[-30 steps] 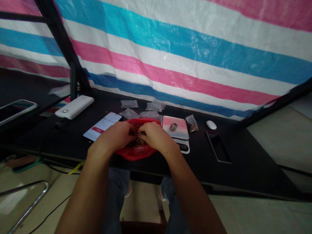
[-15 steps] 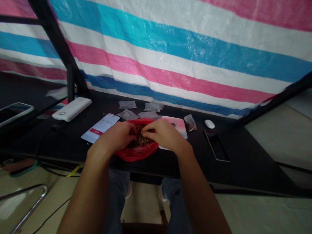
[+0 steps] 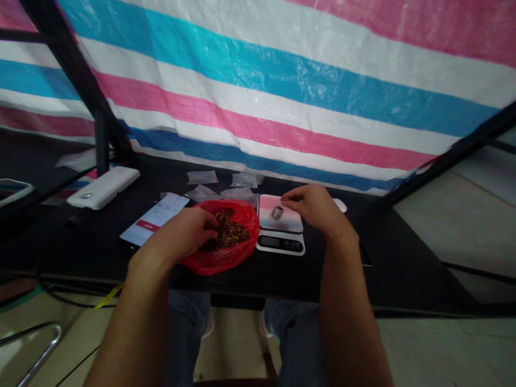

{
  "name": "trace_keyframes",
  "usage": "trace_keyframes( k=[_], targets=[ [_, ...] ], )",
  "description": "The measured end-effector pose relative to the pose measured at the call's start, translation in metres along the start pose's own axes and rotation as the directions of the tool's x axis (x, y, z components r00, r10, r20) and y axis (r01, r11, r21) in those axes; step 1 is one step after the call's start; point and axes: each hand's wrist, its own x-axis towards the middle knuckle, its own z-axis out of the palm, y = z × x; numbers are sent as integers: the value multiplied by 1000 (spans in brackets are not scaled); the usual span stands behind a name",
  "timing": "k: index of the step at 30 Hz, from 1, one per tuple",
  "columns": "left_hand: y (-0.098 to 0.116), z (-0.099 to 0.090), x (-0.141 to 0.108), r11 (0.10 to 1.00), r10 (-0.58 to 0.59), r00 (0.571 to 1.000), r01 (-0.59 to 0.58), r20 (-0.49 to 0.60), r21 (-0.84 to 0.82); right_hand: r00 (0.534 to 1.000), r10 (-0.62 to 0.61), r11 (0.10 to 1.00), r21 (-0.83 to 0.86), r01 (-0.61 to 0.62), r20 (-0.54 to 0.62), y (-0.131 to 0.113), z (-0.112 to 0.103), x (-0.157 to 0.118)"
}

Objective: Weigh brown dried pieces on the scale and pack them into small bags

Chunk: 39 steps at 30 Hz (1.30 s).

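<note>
Head view: my left hand [image 3: 181,234] is clenched around a clump of dark brown pieces [image 3: 228,231], which lie heaped in a red plastic bag [image 3: 237,258] on the black desk [image 3: 387,269]. My right hand [image 3: 316,208] is held over a digital kitchen scale [image 3: 280,243], its fingertips [image 3: 284,199] pinched together just above a small metal cup [image 3: 277,212] that stands upright on the pink and blue platform. I cannot tell whether those fingers hold anything. A computer mouse [image 3: 341,205] sits just beside the right hand. Small clear plastic bags [image 3: 201,177] lie behind the red bag, a phone [image 3: 155,220] with a lit screen lies to its left, and a white power bank [image 3: 102,187] lies farther left. A striped tarp [image 3: 258,91] hangs behind the desk.
</note>
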Motion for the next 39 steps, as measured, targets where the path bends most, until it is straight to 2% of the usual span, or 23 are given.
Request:
trace_keyframes(
  k=[6, 15, 23, 34, 39],
  targets=[
    [2, -1, 1, 1000, -18, 999, 19, 27, -24, 998, 29, 997, -71, -25, 53, -1, 2, 4],
    [6, -3, 0, 998, -52, 999, 52, -1, 38, 998, 30, 999, -28, -28, 53, -6, 6, 8],
    [-1, -1, 2, 1000, 13, 999, -12, -41, 23, 999, 19, 996, -87, -15, 49, -7, 7, 8],
    [7, 1, 6, 992, 101, 987, -108, -124, -59, 998, -41, 999, 23, 40, 44, -9, 9, 9],
    [6, 3, 8, 992, 114, 989, -119, -95, -44, 999, -41, 999, 2, 41, 16, -10, 9, 8]
  ],
)
